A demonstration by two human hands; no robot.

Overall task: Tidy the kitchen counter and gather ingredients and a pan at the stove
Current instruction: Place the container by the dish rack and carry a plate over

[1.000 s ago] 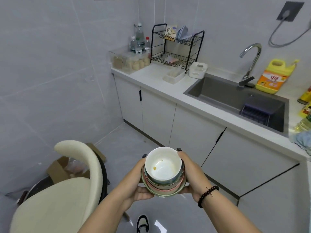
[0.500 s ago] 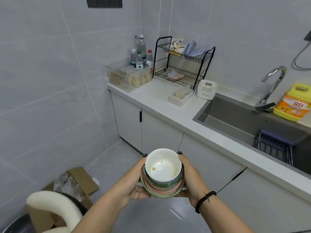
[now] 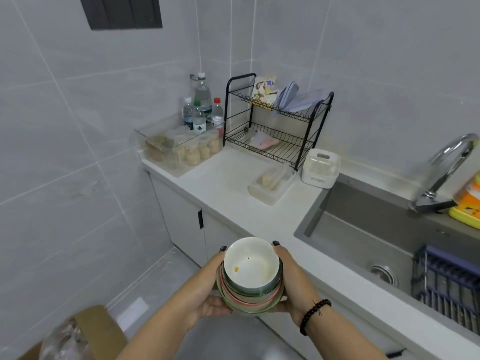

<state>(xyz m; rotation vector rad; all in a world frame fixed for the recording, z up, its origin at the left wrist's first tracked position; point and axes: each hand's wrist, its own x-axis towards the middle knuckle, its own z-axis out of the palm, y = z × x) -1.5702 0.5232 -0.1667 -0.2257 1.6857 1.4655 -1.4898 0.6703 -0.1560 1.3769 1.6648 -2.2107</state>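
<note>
Compared with a second ago, the person has come nearer the bench (image 3: pixel 233 188); the cream chair has gone from view and the sink (image 3: pixel 363 229) lies closer on the right. Both hands remain on the stack of bowls (image 3: pixel 250 276), held in front of the bench edge, above the floor. Left hand (image 3: pixel 205 289): fingers curled round the stack's left side, thumb beneath the lowest rim. Right hand (image 3: pixel 291 284): fingers curled round the right side; a dark bead bracelet (image 3: pixel 314 315) circles the wrist. Top bowl white inside, with a small yellow food speck and faint smears; green and pink rims show below it.

Labels: the yellow detergent bottle (image 3: pixel 467 203) beside the tap (image 3: pixel 446 167) carries an orange label, its writing cut off at the frame edge and unreadable. Bottle labels on the water bottles (image 3: pixel 201 107) are too small to read.

Containers: a clear bin (image 3: pixel 179 149) in the corner holds small jars of pale contents; a shallow clear box (image 3: pixel 272 185) holds pale pieces; a white lidded box (image 3: pixel 320 168) stands just beside the dish rack (image 3: pixel 275 120), which bears a printed packet and pale lids above, a pink packet below. A cardboard box (image 3: pixel 85 331) sits on the floor.
</note>
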